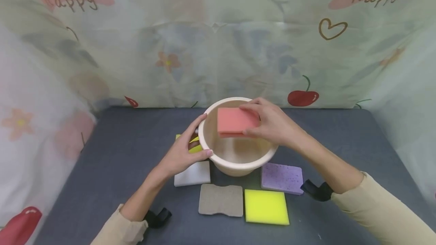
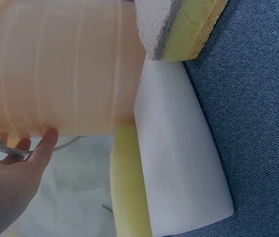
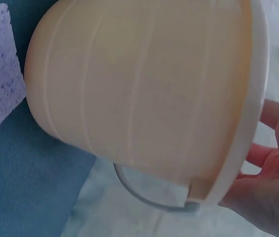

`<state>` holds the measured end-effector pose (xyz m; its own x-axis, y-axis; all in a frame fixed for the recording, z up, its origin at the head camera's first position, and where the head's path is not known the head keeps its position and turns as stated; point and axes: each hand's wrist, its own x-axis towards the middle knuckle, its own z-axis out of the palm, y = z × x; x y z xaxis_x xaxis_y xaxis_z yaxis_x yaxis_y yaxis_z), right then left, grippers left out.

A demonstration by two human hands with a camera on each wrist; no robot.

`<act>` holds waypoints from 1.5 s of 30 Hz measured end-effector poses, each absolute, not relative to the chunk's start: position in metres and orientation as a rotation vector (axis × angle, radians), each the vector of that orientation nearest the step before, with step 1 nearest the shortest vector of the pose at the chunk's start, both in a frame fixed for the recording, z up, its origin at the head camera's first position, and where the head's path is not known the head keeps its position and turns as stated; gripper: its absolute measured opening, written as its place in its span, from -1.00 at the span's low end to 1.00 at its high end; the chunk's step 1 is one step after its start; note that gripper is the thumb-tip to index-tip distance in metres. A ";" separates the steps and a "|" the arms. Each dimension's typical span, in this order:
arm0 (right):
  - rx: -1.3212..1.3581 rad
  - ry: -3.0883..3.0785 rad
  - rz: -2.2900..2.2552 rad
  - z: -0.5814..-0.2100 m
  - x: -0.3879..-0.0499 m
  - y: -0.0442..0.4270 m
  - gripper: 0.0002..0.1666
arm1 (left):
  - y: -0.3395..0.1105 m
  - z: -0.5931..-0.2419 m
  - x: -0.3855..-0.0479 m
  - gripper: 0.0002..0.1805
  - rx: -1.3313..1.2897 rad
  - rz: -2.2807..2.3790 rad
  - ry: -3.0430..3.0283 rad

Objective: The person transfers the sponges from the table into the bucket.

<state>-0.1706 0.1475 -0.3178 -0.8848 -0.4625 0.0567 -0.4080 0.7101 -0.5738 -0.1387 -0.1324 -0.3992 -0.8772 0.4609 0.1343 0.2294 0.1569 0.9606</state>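
Note:
A cream bucket [image 1: 238,166] stands at the middle of the table. My left hand [image 1: 182,154] grips its left rim, thumb at the front and fingers farther back; the left wrist view shows the hand [image 2: 11,182] around the handle's end [image 2: 11,149]. Between thumb and fingers, my right hand [image 1: 272,122] pinches a pink sponge [image 1: 233,121] at the bucket's mouth. In the right wrist view the rim hides part of this hand [image 3: 272,168], and the sponge is out of sight there.
In front of the bucket lie a white sponge [image 1: 192,174], a grey-topped sponge [image 1: 220,200], a yellow sponge [image 1: 267,207] and a purple sponge [image 1: 282,177]. Another yellow sponge [image 1: 195,147] is partly hidden behind my left hand. A patterned curtain [image 1: 218,67] borders the dark table [image 1: 136,143].

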 end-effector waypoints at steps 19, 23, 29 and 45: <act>-0.620 2.829 -0.846 -0.327 -0.176 0.127 -0.32 | -0.134 -0.399 -0.139 0.00 0.695 1.818 2.216; -0.592 2.813 -0.816 -0.328 -0.178 0.124 -0.28 | -0.133 -0.399 -0.139 0.00 0.696 1.824 2.208; -0.576 2.824 -0.710 -0.330 -0.179 0.122 -0.30 | -0.133 -0.400 -0.138 0.00 0.688 1.817 2.213; -0.577 2.812 -0.679 -0.332 -0.179 0.114 -0.40 | -0.133 -0.402 -0.139 0.00 0.701 1.817 2.214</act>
